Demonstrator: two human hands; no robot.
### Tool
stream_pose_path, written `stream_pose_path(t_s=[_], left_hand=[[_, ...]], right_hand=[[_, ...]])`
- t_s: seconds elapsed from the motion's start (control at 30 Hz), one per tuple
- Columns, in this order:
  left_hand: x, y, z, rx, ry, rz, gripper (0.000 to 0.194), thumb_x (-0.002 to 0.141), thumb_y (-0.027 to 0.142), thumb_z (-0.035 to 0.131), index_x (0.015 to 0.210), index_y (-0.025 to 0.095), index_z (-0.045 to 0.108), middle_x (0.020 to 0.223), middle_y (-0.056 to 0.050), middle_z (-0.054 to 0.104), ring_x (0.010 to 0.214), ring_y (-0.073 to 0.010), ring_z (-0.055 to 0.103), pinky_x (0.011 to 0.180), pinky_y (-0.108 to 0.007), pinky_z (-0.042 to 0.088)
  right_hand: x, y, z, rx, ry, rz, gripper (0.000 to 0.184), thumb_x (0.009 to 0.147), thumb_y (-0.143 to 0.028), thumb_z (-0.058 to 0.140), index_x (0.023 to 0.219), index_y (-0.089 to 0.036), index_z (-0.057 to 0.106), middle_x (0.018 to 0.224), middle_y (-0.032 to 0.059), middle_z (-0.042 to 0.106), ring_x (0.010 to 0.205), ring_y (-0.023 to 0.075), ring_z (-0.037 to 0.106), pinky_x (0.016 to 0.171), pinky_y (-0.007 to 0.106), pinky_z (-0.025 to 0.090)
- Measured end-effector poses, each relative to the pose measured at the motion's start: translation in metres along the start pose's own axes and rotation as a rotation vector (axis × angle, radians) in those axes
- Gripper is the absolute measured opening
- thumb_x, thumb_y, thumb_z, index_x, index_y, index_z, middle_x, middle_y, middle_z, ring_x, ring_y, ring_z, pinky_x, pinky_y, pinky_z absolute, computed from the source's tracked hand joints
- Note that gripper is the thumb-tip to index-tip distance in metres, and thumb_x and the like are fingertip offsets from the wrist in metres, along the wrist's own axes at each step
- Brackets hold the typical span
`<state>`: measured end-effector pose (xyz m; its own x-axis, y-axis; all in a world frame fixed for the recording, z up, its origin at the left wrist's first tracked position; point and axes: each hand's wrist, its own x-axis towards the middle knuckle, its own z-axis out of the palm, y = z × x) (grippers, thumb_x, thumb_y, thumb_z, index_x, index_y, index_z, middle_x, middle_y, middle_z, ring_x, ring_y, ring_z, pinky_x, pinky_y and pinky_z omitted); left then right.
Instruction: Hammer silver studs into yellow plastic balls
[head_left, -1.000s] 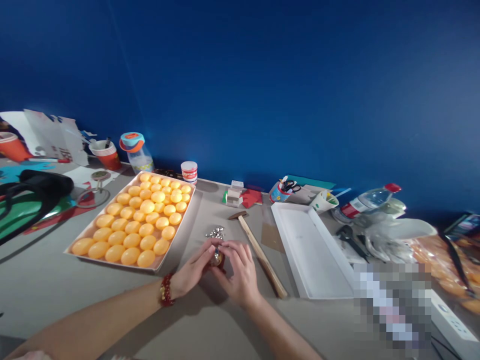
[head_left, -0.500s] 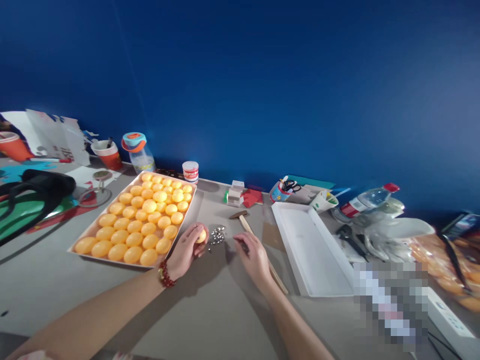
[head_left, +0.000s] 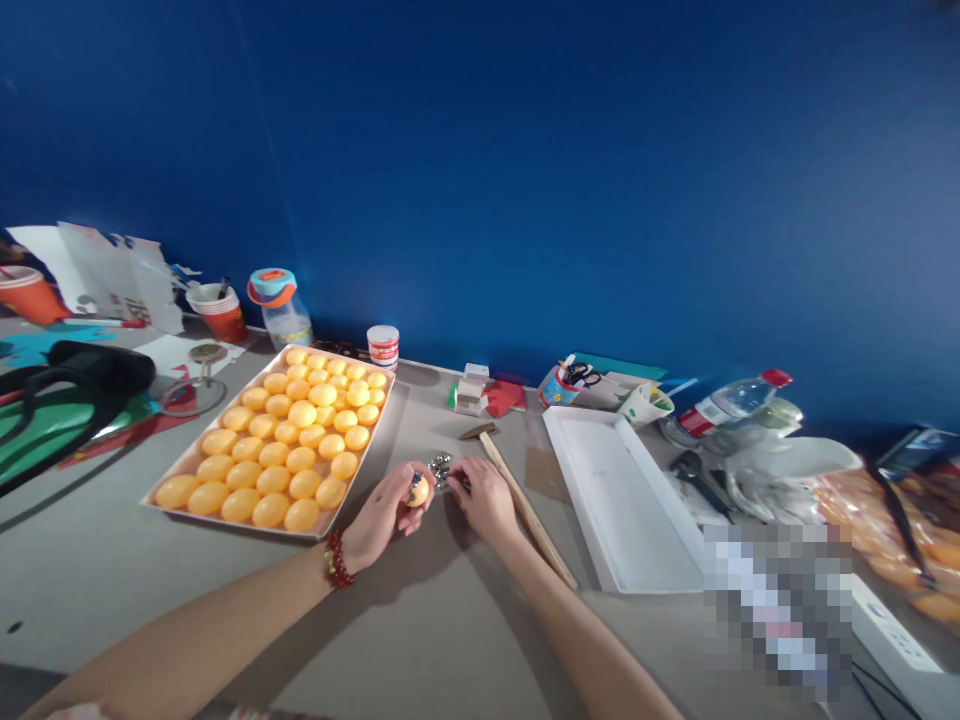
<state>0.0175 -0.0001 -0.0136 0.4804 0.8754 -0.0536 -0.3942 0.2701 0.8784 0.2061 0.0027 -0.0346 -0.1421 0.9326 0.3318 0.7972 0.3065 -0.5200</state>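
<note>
My left hand [head_left: 384, 512], wearing a red bead bracelet [head_left: 337, 560], holds an orange table tennis ball [head_left: 418, 489] between thumb and fingers. A dark mark shows on the ball's upper side. Just right of it lies a small heap of shiny metal pieces [head_left: 440, 466], too small to name for sure. My right hand [head_left: 484, 497] is at the heap's right edge, its fingers curled down and drawn together. A bit of something dark shows at those fingertips, mostly hidden. On the left, a shallow box [head_left: 341, 515] carries rows of similar orange balls [head_left: 274, 453].
A wooden-handled hammer [head_left: 529, 510] lies beside my right forearm. Further right is a long white tray [head_left: 622, 500]. Behind stand small white boxes [head_left: 472, 390], a pen cup [head_left: 561, 386] and a round tub [head_left: 383, 346]. A plastic bottle [head_left: 731, 405] leans at the right.
My right hand has moved left to the metal heap, and its fingers have drawn in. My left hand has shifted slightly right and turned the ball, bringing its dark mark into view.
</note>
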Motion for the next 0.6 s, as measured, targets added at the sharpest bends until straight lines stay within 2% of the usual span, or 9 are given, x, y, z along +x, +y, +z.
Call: stream_pose_path(t_s=[0.27, 0.33, 0.4, 0.47, 0.6], left_hand=[[-0.001, 0.001, 0.002, -0.139, -0.088, -0.058, 0.027, 0.092, 0.042, 0.048, 0.098, 0.017, 0.057, 0.076, 0.000, 0.055, 0.044, -0.0050, 0.038, 0.046, -0.022, 0.033], [-0.001, 0.001, 0.002, -0.170, -0.113, -0.073, 0.023, 0.091, 0.037, 0.049, 0.101, 0.018, 0.056, 0.078, 0.000, 0.056, 0.044, -0.0054, 0.039, 0.046, -0.022, 0.034], [0.000, 0.001, 0.003, -0.188, -0.126, -0.067, 0.023, 0.090, 0.035, 0.050, 0.104, 0.019, 0.055, 0.079, 0.000, 0.056, 0.045, -0.0058, 0.040, 0.046, -0.022, 0.035], [0.000, 0.000, 0.003, -0.181, -0.118, -0.045, 0.023, 0.089, 0.036, 0.052, 0.106, 0.020, 0.054, 0.079, 0.000, 0.057, 0.045, -0.0062, 0.041, 0.046, -0.022, 0.035], [-0.001, 0.001, 0.004, -0.124, -0.067, -0.010, 0.021, 0.090, 0.037, 0.056, 0.103, 0.019, 0.055, 0.081, 0.000, 0.058, 0.053, -0.0089, 0.050, 0.050, -0.023, 0.039]], right_hand=[[-0.003, -0.001, -0.004, 0.143, 0.065, 0.071, 0.009, 0.084, -0.015, 0.053, 0.077, -0.020, 0.058, 0.078, 0.0035, 0.067, 0.073, 0.0196, 0.062, 0.069, 0.031, 0.047], [-0.004, -0.003, -0.008, 0.316, 0.047, 0.125, 0.008, 0.087, -0.019, 0.052, 0.080, -0.020, 0.058, 0.081, 0.0034, 0.069, 0.069, 0.0174, 0.064, 0.064, 0.028, 0.049], [-0.003, -0.006, -0.012, 0.598, 0.033, 0.217, 0.009, 0.089, -0.027, 0.055, 0.083, -0.020, 0.057, 0.081, 0.0033, 0.069, 0.065, 0.0160, 0.064, 0.059, 0.027, 0.050], [-0.002, -0.012, -0.015, 0.858, 0.031, 0.303, 0.015, 0.085, -0.033, 0.064, 0.083, -0.019, 0.059, 0.075, 0.0013, 0.066, 0.061, 0.0145, 0.061, 0.057, 0.026, 0.050], [0.000, -0.023, -0.021, 1.139, -0.001, 0.402, 0.023, 0.074, -0.036, 0.079, 0.078, -0.019, 0.064, 0.072, -0.0015, 0.064, 0.059, 0.0114, 0.059, 0.060, 0.025, 0.050]])
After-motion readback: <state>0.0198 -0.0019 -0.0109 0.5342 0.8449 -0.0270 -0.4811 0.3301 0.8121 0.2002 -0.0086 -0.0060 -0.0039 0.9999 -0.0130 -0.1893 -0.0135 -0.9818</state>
